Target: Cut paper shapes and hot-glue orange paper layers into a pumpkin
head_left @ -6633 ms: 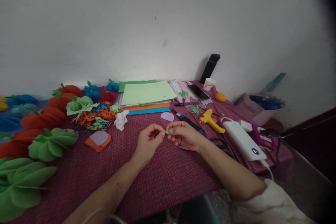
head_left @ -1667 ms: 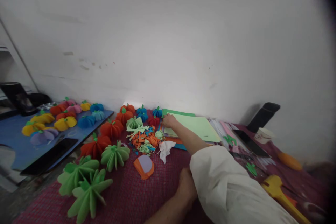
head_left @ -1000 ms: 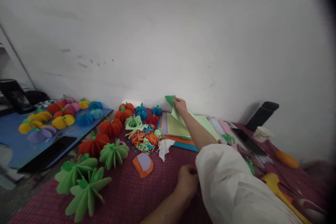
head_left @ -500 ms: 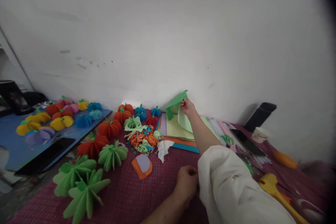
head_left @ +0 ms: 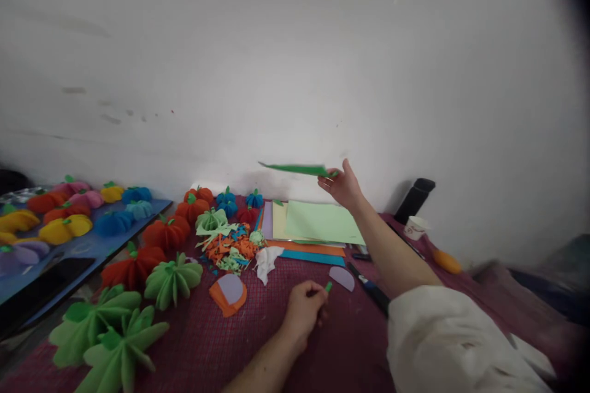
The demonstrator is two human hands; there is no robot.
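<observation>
Fingers closed, my left hand point(head_left: 305, 307) is low over the cloth with a small green piece of paper point(head_left: 329, 287) showing at its fingertips. My right hand point(head_left: 341, 184) reaches out toward the wall, its thumb raised and apart from the fingers. A dark green paper sheet point(head_left: 297, 169), seen nearly edge-on in the air, meets the fingers of that hand. Beneath it lies a stack of sheets with a light green sheet point(head_left: 322, 221) on top. A lilac half-round paper piece point(head_left: 342, 279) rests to the right of my left hand.
Folded paper pumpkins point(head_left: 168, 232) stand on the left, near a heap of paper scraps point(head_left: 233, 249). Orange and lilac cut pieces point(head_left: 229, 295) lie before it. A dark-handled tool point(head_left: 374, 295), a paper cup point(head_left: 415, 227) and a black upright object point(head_left: 415, 199) are on the right.
The green sheet has swung from hanging and bent to nearly level, and my right hand's fingers have opened. The view has turned right. A green bit now shows at my left fingertips.
</observation>
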